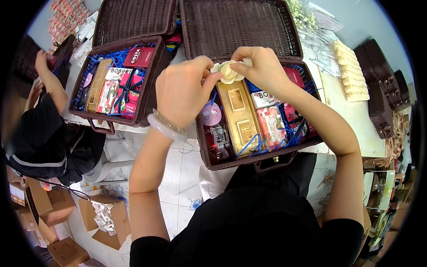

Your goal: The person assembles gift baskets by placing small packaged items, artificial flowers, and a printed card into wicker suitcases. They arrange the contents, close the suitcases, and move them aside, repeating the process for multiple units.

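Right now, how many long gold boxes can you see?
2. One gold box is in the middle open case, by the cream flower; the other gold box is in the left open case. More may be hidden.

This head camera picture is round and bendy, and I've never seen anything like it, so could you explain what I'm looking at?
There's no machine here. A person wears a wide fisheye camera on their head, looking down, so straight edges curve near the rim. The bare left hand and right hand are the wearer's own. Together they hold a cream flower over an open brown wicker case. Inside that case are a gold box, a pink packet and blue shredded filler. A similarly filled second case stands to the left on the pale table. The arm at far left belongs to someone else.
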`<state>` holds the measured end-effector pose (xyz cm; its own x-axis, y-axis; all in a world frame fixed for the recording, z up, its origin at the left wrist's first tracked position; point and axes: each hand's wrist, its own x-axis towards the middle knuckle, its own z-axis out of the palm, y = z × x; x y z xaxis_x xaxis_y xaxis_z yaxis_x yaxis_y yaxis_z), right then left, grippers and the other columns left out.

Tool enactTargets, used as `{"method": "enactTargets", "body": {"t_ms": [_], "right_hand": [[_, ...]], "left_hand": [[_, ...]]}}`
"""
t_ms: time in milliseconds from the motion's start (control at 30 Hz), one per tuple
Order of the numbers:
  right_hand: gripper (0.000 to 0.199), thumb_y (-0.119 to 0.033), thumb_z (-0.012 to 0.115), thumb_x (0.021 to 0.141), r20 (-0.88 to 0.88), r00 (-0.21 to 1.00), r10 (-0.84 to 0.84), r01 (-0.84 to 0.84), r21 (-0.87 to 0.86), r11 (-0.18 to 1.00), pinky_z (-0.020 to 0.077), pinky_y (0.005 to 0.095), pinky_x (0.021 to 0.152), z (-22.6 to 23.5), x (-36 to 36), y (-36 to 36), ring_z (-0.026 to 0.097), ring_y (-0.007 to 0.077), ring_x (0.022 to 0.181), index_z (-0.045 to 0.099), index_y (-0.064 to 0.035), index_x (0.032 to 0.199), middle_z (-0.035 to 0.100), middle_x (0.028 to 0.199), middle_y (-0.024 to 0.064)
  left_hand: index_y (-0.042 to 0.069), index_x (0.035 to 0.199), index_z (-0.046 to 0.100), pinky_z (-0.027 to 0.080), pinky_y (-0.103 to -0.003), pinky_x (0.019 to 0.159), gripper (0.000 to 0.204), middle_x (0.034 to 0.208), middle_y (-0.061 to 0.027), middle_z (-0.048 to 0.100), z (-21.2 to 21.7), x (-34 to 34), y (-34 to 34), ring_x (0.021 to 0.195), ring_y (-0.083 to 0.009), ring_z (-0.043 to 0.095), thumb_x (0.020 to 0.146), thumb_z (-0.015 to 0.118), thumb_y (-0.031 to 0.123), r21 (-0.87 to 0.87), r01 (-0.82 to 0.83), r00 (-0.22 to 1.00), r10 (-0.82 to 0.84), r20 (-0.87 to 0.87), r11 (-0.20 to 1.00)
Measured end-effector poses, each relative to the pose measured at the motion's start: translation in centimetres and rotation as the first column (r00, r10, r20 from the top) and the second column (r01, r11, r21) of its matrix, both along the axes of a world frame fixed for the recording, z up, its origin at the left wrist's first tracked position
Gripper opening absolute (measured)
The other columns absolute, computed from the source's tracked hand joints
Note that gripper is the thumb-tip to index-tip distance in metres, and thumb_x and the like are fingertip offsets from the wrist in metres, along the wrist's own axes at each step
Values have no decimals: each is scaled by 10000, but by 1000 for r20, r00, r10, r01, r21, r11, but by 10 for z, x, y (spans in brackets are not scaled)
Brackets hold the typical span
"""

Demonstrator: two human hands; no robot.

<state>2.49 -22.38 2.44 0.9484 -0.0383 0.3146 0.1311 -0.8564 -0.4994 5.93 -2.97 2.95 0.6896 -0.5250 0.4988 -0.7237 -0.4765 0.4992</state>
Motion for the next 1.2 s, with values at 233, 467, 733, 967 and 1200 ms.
{"method": "enactTargets", "body": {"t_ms": [233,467,733,967,1200], "right_hand": [[202,-259,674,753,71,997,4,-10,81,997,506,391,689,-8,2,0,649,323,741,689,-77,838,661,751,151],[236,-259,651,774,-6,996,87,-88,-89,992,506,364,706,-4,5,-4,653,293,747,691,-55,885,671,795,142],[173,-173,628,734,-86,995,42,-57,-188,980,523,415,726,0,7,-2,653,312,805,709,-83,858,675,832,146],[175,-203,636,758,-169,985,21,-77,-334,940,514,390,733,15,14,-4,649,297,810,710,-90,869,676,819,127],[137,-104,618,715,-297,950,96,-242,-506,828,511,389,689,60,-66,-76,643,296,734,701,-68,818,655,750,141]], "left_hand": [[76,955,565,499,-393,587,397,734,-102,670,-12,16,-24,668,-282,654,734,700,378,120,-95,992,84,93,988],[30,862,656,505,-319,606,150,733,-134,655,-16,30,-29,659,-258,650,742,669,120,92,26,977,-45,208,995],[22,782,680,500,-348,611,110,683,-148,635,-17,38,-28,644,-294,631,724,663,113,150,95,979,-120,163,984],[37,752,692,510,-396,646,134,697,-163,632,-15,35,-36,669,-322,628,748,615,147,412,18,952,-141,270,911],[54,832,664,503,-377,625,136,756,-137,647,-11,27,-32,693,-307,631,796,624,178,396,-18,940,-120,321,918]]}}
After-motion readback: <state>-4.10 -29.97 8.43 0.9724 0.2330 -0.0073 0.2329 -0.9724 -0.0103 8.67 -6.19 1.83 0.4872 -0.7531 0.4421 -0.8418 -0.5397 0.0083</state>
